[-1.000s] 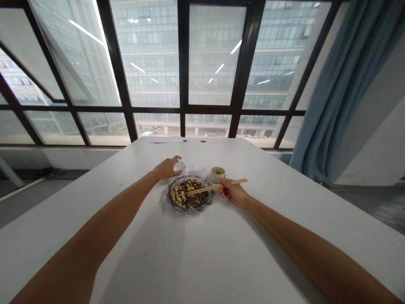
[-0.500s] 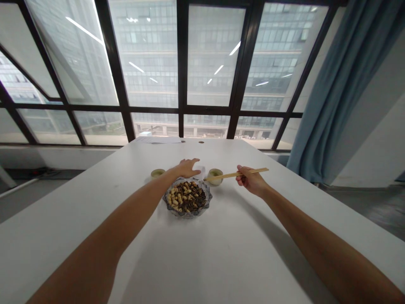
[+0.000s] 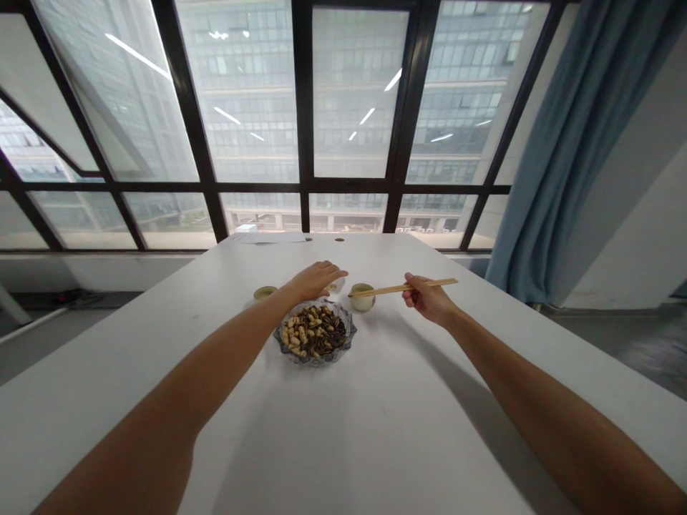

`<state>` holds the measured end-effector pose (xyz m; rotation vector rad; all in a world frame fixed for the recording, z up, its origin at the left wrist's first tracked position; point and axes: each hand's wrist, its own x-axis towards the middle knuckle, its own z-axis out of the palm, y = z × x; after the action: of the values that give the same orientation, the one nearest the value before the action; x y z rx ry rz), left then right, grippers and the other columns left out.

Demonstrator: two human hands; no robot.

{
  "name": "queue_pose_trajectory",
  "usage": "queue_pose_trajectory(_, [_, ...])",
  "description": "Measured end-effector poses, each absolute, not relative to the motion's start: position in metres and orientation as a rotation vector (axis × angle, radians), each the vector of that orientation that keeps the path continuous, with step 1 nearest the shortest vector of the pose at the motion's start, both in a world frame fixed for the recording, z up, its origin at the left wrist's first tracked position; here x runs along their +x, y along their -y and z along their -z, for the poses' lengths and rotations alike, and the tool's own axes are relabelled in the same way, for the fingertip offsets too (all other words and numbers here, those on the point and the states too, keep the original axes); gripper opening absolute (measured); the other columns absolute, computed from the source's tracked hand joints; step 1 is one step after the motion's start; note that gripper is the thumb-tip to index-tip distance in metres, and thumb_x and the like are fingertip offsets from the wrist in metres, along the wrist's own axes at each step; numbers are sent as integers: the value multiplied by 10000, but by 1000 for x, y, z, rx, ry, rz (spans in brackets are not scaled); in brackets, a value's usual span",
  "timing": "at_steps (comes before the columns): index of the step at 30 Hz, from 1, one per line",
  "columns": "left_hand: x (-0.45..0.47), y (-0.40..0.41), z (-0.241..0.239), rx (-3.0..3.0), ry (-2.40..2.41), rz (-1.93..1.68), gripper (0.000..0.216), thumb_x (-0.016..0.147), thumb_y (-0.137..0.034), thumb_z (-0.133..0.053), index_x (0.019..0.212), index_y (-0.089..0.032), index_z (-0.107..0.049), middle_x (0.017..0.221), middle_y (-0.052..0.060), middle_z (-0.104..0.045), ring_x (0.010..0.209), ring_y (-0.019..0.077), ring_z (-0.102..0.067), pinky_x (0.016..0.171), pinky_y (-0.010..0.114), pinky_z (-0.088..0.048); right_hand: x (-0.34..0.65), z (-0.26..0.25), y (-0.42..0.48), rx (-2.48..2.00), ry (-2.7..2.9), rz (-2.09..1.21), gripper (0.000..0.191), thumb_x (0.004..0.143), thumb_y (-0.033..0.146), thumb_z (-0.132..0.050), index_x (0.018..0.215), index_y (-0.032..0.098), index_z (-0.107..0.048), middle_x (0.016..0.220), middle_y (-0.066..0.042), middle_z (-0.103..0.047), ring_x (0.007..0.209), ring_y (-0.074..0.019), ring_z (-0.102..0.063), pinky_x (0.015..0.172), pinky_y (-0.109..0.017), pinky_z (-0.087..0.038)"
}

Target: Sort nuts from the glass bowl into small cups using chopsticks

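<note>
My right hand (image 3: 428, 299) is closed around a pair of wooden chopsticks (image 3: 401, 288), held level above the white table (image 3: 376, 429); their tips reach over the rim of a small pale cup (image 3: 363, 297). My left hand (image 3: 316, 278) lies palm down, fingers extended, over a small whitish cup (image 3: 336, 285) just behind the glass bowl (image 3: 314, 335) of peanuts and dark seeds; whether it grips that cup I cannot tell. A second pale cup (image 3: 265, 293) stands left of the forearm.
</note>
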<state>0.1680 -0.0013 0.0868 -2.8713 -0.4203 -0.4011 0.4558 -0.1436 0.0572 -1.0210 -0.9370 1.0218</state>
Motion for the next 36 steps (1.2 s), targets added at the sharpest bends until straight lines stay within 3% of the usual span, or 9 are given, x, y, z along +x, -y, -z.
queue_pose_trajectory(4, [165,-1,-84,-2902,682,429,708,765,-323,-736,1395,-221,-430,1330,119,-594,1237,292,-528,1068,420,-358,460,-59,144,-1018,927,-1005,327,769,395,-810,662,183,-584,490,-6,-616,370,-107,-532,330,-193,-452])
queue_pose_trajectory(9, [170,-9,-89,-2978,1179,181,818,751,-488,-717,1429,-187,-371,1333,140,-618,1231,317,-573,1064,459,-368,469,-62,145,-1026,892,-978,333,800,386,-790,659,178,-571,490,-7,-609,372,-98,-525,323,-179,-434])
queue_pose_trajectory(16, [215,8,-86,-3082,1017,193,917,765,-675,-600,1470,-161,-319,1500,195,-448,1366,361,-435,1121,495,-283,493,-56,145,-999,823,-897,323,812,360,-785,670,174,-563,501,-6,-608,376,-89,-524,325,-168,-430])
queue_pose_trajectory(21, [243,16,-75,-3147,913,180,894,780,-605,-623,1487,-182,-275,1429,165,-542,1338,336,-476,1137,514,-247,506,-49,145,-1006,815,-866,332,830,378,-771,684,180,-548,504,-2,-608,388,-89,-539,334,-159,-443])
queue_pose_trajectory(25, [248,18,-74,-3132,781,300,923,701,-530,-725,1462,-188,-330,1292,121,-648,1204,316,-588,1073,434,-354,506,-47,144,-1011,837,-844,343,831,397,-767,691,188,-534,510,4,-599,386,-96,-543,330,-171,-447])
queue_pose_trajectory(30, [247,25,-77,-3051,495,383,902,667,-490,-746,1433,-173,-393,1281,128,-636,1185,316,-589,1071,412,-355,503,-50,145,-985,850,-858,352,821,396,-777,682,186,-531,497,5,-599,377,-91,-533,333,-167,-447])
queue_pose_trajectory(36, [246,24,-75,-3056,518,378,926,667,-459,-761,1451,-163,-367,1289,133,-632,1190,313,-585,1069,414,-360,500,-49,146,-1015,900,-824,411,722,471,-839,655,167,-570,484,-16,-618,373,-94,-538,336,-173,-439])
